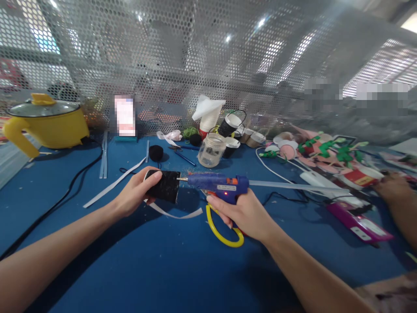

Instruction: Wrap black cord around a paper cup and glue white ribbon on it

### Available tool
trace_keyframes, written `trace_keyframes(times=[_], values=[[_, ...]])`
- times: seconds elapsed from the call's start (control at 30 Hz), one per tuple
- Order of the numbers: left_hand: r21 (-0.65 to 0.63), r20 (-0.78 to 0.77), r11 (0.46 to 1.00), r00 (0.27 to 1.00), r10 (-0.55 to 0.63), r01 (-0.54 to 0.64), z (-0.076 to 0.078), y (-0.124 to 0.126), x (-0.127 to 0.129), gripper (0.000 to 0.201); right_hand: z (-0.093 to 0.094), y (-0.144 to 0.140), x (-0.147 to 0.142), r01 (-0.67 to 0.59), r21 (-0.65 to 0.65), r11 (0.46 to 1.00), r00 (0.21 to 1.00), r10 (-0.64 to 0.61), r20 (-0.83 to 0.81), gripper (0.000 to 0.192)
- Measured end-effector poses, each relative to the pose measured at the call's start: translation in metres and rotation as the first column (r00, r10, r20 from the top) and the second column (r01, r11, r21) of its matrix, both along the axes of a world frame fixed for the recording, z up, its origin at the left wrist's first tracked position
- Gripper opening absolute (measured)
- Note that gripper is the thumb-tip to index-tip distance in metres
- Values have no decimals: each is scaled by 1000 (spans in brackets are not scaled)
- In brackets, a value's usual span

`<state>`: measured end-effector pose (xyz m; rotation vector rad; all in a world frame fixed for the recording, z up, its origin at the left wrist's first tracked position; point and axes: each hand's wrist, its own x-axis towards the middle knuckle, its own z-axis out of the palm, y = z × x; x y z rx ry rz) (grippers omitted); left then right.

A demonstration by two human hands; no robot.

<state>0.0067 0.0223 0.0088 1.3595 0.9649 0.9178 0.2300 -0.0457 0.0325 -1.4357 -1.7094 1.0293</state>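
My left hand (pixel 140 189) is closed round a small black yarn-wrapped cup (pixel 167 186), held on its side with the thumb on top. In my right hand (pixel 243 213) is a blue glue gun (pixel 215 183), its red light lit and a long clear glue stick (pixel 293 186) sticking out of its back. The metal nozzle points left at the cup's right end and appears to touch or nearly touch it. Below the gun lie yellow-handled scissors (pixel 224 241), partly hidden by my right hand. A white ribbon strip (pixel 176 216) lies under the cup.
Behind the cup are a black yarn ball (pixel 156 152), a clear plastic jar (pixel 211 150) and several small cups. A yellow electric pot (pixel 48 124) stands far left, its black cord crossing the blue table (pixel 130 269). At right are a purple power strip (pixel 360 222) and another person's hand (pixel 392 189).
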Motion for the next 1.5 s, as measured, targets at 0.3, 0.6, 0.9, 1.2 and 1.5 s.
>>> trace_keyframes(times=[0.3, 0.6, 0.9, 1.2, 1.5], values=[[-117, 57, 993, 998, 28, -21, 0, 0, 3, 33, 5, -4, -4, 15, -59, 998, 999, -17, -43, 29], [-213, 83, 977, 996, 37, -19, 0, 1, 3, 38, 7, -6, -6, 4, -86, 996, 998, -10, -64, 27], [-115, 69, 993, 998, -5, 13, 1, -1, 2, 32, 2, -2, 1, -50, -28, 998, 997, 48, -66, 31], [-33, 48, 999, 999, -20, 21, 2, -4, 2, 33, 1, 3, 2, -16, -28, 999, 994, 13, -110, 34], [-39, 95, 995, 991, -91, 95, 1, -3, 1, 40, -4, 11, 8, 35, -115, 993, 955, -67, -288, 25]])
